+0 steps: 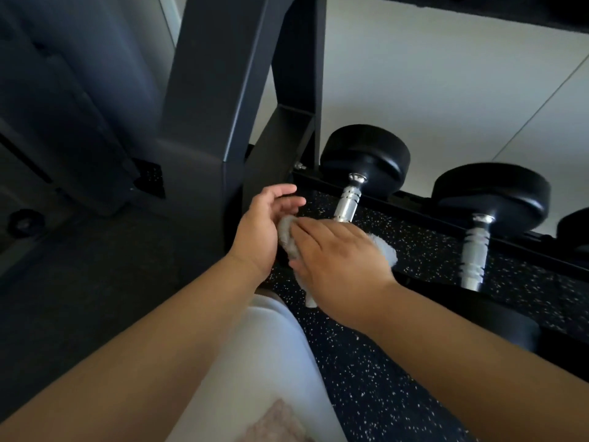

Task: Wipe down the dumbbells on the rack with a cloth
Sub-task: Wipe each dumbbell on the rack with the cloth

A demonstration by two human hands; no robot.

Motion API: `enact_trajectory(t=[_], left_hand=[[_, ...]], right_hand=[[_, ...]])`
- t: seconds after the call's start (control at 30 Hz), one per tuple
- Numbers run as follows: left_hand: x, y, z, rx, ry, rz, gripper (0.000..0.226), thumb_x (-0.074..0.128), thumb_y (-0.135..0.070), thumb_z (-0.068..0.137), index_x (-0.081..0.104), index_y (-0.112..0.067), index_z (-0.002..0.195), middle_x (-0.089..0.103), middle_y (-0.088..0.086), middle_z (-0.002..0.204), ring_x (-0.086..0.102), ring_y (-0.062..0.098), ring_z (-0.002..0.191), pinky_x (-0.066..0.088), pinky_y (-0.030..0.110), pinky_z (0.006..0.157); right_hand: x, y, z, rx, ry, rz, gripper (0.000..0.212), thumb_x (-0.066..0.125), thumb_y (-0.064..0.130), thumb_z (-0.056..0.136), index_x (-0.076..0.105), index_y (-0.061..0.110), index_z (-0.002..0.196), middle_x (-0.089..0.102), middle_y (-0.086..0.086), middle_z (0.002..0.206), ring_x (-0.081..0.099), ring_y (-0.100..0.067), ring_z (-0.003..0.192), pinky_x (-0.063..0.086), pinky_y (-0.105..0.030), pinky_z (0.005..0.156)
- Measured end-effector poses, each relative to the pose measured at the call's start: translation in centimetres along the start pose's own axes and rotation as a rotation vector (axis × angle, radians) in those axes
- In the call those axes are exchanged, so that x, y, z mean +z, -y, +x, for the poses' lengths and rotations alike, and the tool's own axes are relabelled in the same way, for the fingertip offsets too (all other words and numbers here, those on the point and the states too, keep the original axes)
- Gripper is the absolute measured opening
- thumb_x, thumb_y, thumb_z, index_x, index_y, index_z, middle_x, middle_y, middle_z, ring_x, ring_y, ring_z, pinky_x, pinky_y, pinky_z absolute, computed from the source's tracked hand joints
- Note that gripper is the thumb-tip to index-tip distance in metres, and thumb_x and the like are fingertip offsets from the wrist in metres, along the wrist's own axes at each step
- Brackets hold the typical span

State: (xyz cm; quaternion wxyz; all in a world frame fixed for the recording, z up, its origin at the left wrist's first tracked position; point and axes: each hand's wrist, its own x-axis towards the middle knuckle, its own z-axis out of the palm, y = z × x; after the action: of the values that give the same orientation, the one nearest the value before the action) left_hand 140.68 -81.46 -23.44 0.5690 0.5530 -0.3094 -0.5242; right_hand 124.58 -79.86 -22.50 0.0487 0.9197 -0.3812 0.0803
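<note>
Our right hand (pixel 338 250) presses the cloth (pixel 286 232) flat-fingered on the first dumbbell (pixel 363 154), left hand (pixel 264 221) relaxed, gripping nothing; we should sweep firmly up its handle (pixel 349 202).

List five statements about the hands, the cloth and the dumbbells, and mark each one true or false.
1. The right hand lies on the grey cloth with straight fingers. True.
2. The left hand grips a dumbbell handle. False: it is open beside the cloth and holds no handle.
3. The cloth sits at the near end of the leftmost dumbbell. True.
4. The dumbbell heads are bright red. False: they are black, with silver handles.
5. The cloth covers the second dumbbell. False: that one lies bare, to the right of both hands.
</note>
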Motion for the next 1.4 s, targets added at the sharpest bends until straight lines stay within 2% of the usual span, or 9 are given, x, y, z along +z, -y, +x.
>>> enact_trajectory(t=[0.13, 0.27, 0.4, 0.53, 0.67, 0.87, 1.0, 1.13, 1.4], left_hand=[[-2.4, 0.9, -1.1, 0.13, 0.207, 0.31, 0.062, 0.023, -0.062, 0.096, 0.071, -0.035, 0.124, 0.073, -0.008, 0.126, 0.061, 0.01, 0.127, 0.04, 0.043, 0.114], [-3.3, 2.1, -1.8, 0.064, 0.324, 0.294, 0.066, 0.012, -0.058, 0.103, 0.063, -0.038, 0.139, 0.065, -0.013, 0.14, 0.053, 0.003, 0.137, 0.03, 0.04, 0.122], [-3.2, 2.3, -2.0, 0.021, 0.306, 0.177, 0.069, 0.013, -0.066, 0.099, 0.059, -0.037, 0.144, 0.062, -0.008, 0.145, 0.05, 0.001, 0.14, 0.032, 0.03, 0.119], [-3.6, 1.3, -1.5, -0.013, 0.19, 0.179, 0.07, 0.014, -0.073, 0.098, 0.056, -0.04, 0.144, 0.057, -0.014, 0.147, 0.047, -0.001, 0.14, 0.03, 0.037, 0.125], [-4.4, 1.2, -1.7, -0.014, 0.259, 0.265, 0.077, 0.017, -0.083, 0.091, 0.057, -0.045, 0.145, 0.053, -0.018, 0.153, 0.04, 0.001, 0.146, 0.022, 0.043, 0.128], [-4.3, 1.4, -3.3, 0.064, 0.456, 0.541, 0.064, 0.015, -0.074, 0.102, 0.043, -0.049, 0.154, 0.043, -0.024, 0.159, 0.032, -0.008, 0.148, 0.022, 0.036, 0.128], [-3.5, 2.2, -3.4, 0.197, 0.434, 0.661, 0.053, 0.032, -0.051, 0.108, 0.04, -0.032, 0.157, 0.048, -0.016, 0.153, 0.041, -0.001, 0.144, 0.035, 0.038, 0.123], [-3.5, 2.3, -3.1, 0.148, 0.406, 0.634, 0.05, 0.043, -0.047, 0.103, 0.046, -0.036, 0.152, 0.056, -0.014, 0.144, 0.052, 0.002, 0.135, 0.044, 0.042, 0.117], [-3.0, 2.3, -2.5, 0.07, 0.34, 0.586, 0.058, 0.032, -0.078, 0.095, 0.057, -0.051, 0.139, 0.059, -0.017, 0.144, 0.05, 0.007, 0.14, 0.034, 0.047, 0.122]], right_hand=[[0.7, -2.5, -5.5, 0.115, 0.028, 0.11, 0.069, 0.068, 0.035, 0.091, 0.046, 0.014, 0.153, 0.047, -0.005, 0.156, 0.047, -0.024, 0.143, 0.041, -0.047, 0.118], [0.9, -1.4, -6.1, 0.238, 0.046, 0.19, 0.067, 0.025, 0.053, 0.109, 0.029, 0.011, 0.161, 0.034, -0.01, 0.164, 0.031, -0.027, 0.153, 0.032, -0.05, 0.122], [0.1, 1.1, 0.4, 0.075, 0.054, 0.013, 0.055, 0.048, 0.04, 0.101, 0.05, 0.016, 0.149, 0.054, -0.009, 0.147, 0.052, -0.03, 0.134, 0.036, -0.041, 0.115], [-0.1, 3.9, 5.3, -0.057, 0.322, -0.15, 0.048, 0.045, 0.039, 0.102, 0.05, 0.018, 0.144, 0.053, -0.009, 0.142, 0.049, -0.029, 0.127, 0.035, -0.038, 0.106], [0.7, 1.4, 1.0, -0.111, 0.133, -0.022, 0.046, 0.041, 0.039, 0.101, 0.061, 0.021, 0.139, 0.059, -0.003, 0.141, 0.048, -0.031, 0.137, 0.034, -0.045, 0.115], [2.0, -2.0, -8.7, 0.169, -0.006, 0.258, 0.081, 0.059, 0.033, 0.099, 0.012, 0.024, 0.165, 0.01, 0.002, 0.173, 0.011, -0.022, 0.159, 0.033, -0.052, 0.12], [1.9, -0.5, -4.1, 0.333, -0.077, 0.375, 0.06, 0.029, 0.044, 0.105, 0.034, 0.015, 0.158, 0.045, -0.004, 0.155, 0.041, -0.021, 0.144, 0.037, -0.045, 0.12], [1.6, 0.3, -0.5, 0.292, -0.18, 0.311, 0.05, 0.041, 0.049, 0.103, 0.058, 0.021, 0.141, 0.067, 0.001, 0.121, 0.064, -0.02, 0.105, 0.055, -0.043, 0.092], [4.5, -0.6, -8.6, 0.425, -0.222, 0.339, 0.07, 0.049, 0.045, 0.1, 0.032, 0.007, 0.156, 0.043, -0.012, 0.154, 0.046, -0.029, 0.139, 0.047, -0.04, 0.104]])
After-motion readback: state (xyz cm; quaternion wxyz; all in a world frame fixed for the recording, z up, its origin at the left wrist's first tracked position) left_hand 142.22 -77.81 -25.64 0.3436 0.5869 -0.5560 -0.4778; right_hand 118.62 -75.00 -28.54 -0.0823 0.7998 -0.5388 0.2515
